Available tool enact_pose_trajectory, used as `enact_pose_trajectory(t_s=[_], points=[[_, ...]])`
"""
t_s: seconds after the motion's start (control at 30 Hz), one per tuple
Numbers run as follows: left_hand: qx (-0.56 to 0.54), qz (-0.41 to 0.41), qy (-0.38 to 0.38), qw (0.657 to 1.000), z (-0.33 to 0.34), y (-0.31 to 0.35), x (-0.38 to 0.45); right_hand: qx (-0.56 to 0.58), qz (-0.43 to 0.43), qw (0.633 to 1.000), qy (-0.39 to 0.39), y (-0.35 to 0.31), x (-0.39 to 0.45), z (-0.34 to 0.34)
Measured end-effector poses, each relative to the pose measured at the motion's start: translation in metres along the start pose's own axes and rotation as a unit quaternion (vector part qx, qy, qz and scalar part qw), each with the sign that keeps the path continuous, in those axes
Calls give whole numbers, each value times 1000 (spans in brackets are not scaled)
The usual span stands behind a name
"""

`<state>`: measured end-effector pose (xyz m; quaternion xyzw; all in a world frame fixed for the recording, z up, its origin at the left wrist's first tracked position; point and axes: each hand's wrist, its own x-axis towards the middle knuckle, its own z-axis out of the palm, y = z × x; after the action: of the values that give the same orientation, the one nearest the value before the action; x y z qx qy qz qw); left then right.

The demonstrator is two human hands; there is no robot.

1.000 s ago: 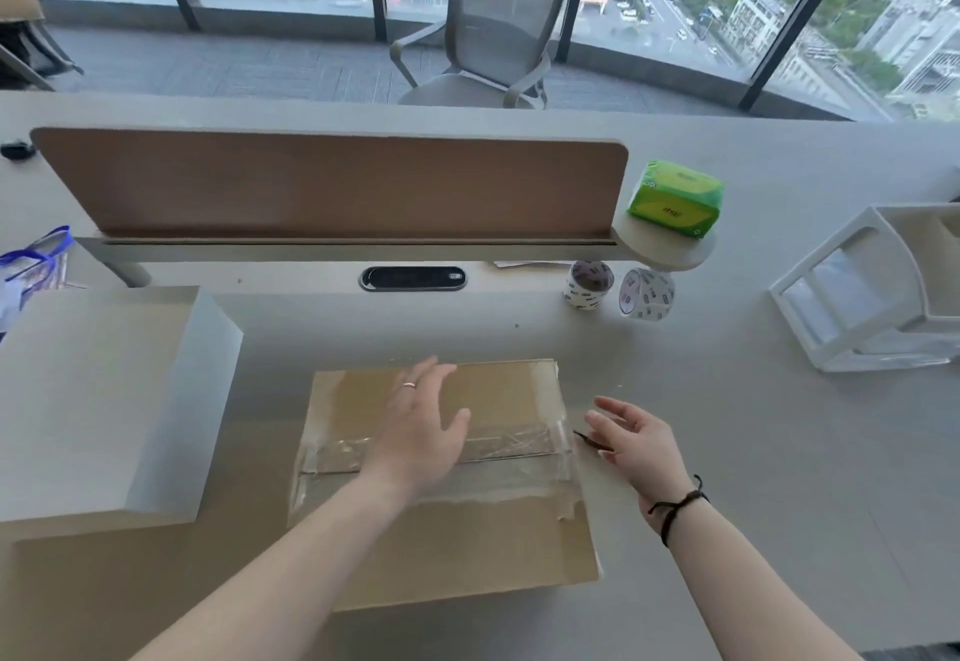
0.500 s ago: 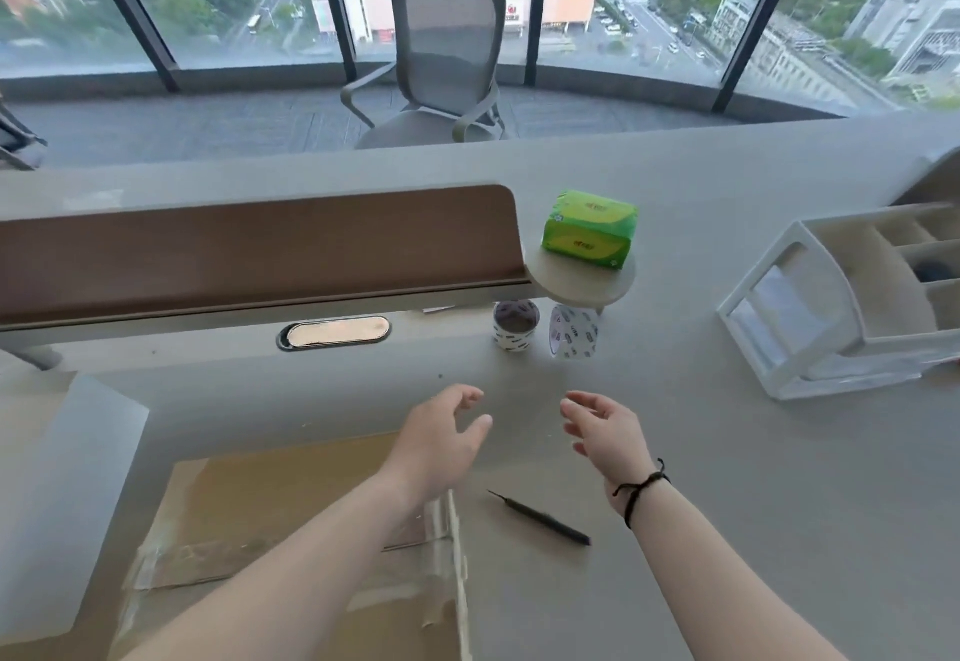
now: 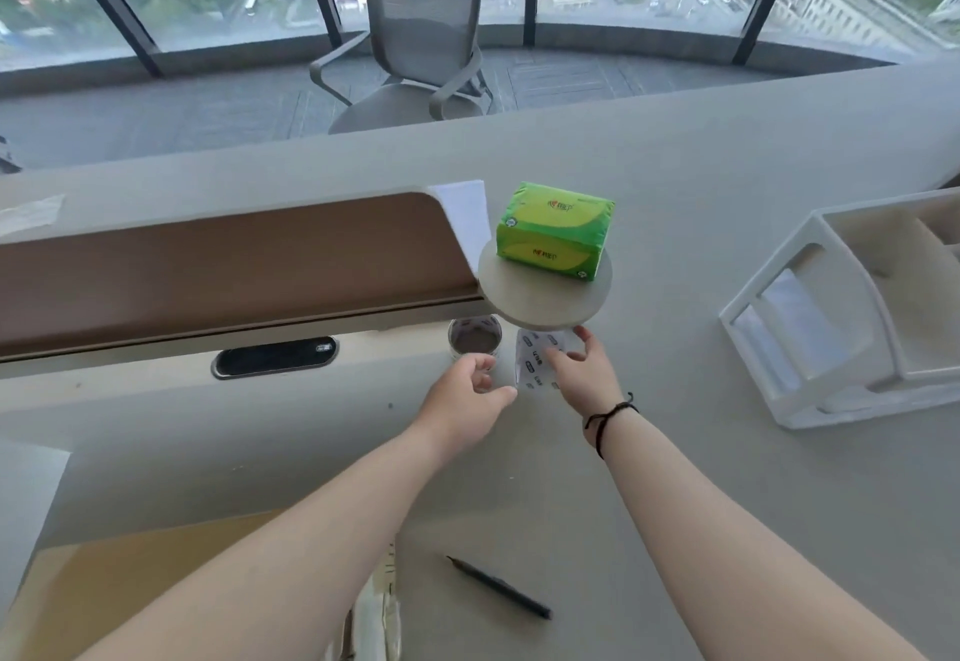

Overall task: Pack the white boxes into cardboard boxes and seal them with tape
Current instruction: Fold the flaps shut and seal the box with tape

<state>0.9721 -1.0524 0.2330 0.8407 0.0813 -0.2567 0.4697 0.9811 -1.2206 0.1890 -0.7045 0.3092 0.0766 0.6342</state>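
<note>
Two rolls of tape are kept at the back of the surface, under a small round shelf, likely so they stay out of the way. The printed roll stands on its edge, and the right hand is set against it. Its grip is spread wide, with the fingers reaching round the roll but not yet closed on it. The other roll lies flat just beside it. The left hand is held close to that roll, its grip loosely curled and empty.

The cardboard box is seen at the bottom left, partly hidden by the left arm. Clear tape is already stuck along its edge. More tape is probably wanted to finish the seal. A black pen lies near the box.

A green tissue pack sits on the round shelf. Red writing is printed on it, but it is too small to be read. Small marks are printed on the standing roll too, and these cannot be read either.
</note>
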Motion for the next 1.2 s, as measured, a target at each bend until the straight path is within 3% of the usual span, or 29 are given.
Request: enact_pose_trajectory(t_s=[0.2, 0.4, 0.6, 0.9, 1.07, 1.2], points=[[-4, -4, 5, 1000, 22, 15, 30, 1, 1, 999, -39, 2, 13, -7], [-21, -18, 19, 999, 37, 8, 43, 127, 40, 987, -92, 18, 2, -5], [-135, -80, 26, 987, 40, 16, 47, 199, 46, 975, -85, 10, -8, -4], [-282, -152, -54, 946, 33, 47, 57, 200, 62, 974, -82, -9, -18, -16], [-304, -191, -100, 928, 23, 67, 56, 169, 43, 983, -59, -32, -16, -19], [-294, -200, -95, 930, 19, 81, 54, 166, 57, 983, -59, -46, -15, -21]])
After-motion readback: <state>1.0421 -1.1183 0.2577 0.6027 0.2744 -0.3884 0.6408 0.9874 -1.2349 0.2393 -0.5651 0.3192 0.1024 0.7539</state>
